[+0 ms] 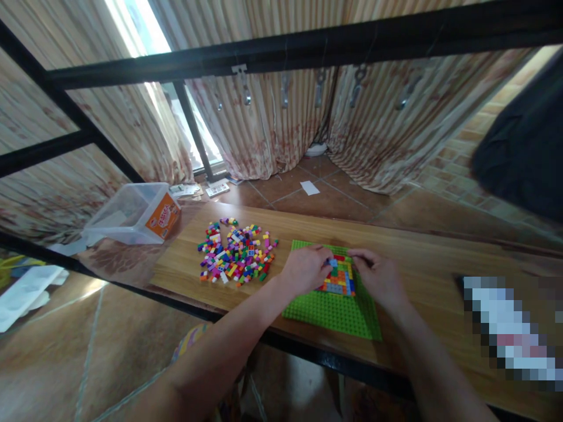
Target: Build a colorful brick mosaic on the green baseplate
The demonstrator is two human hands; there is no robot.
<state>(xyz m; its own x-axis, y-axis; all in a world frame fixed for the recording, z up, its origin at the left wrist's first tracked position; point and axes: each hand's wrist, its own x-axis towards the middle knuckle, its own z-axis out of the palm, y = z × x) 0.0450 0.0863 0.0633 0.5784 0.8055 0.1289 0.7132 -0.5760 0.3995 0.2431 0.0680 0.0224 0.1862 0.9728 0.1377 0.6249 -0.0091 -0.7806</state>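
A green studded baseplate (332, 313) lies on the wooden tabletop, with a block of coloured toy bricks (338, 281) built up on it in orange, blue, yellow, red and green. Over the plate's left half, my left hand (307, 269) has its fingers bent and closed at a light blue brick (333, 263) by the block's upper left. My right hand (379, 275) is at the plate's right edge, thumb and forefinger brought together near the block's upper right corner. Whatever those right fingertips hold, if anything, is too small to make out.
Left of the plate spreads a heap of loose coloured bricks (237, 252). A clear plastic box (127, 214) with an orange label stands beyond the table's left end. A blurred-out object (510, 328) lies at the right. A black metal bar (281, 44) crosses above the table.
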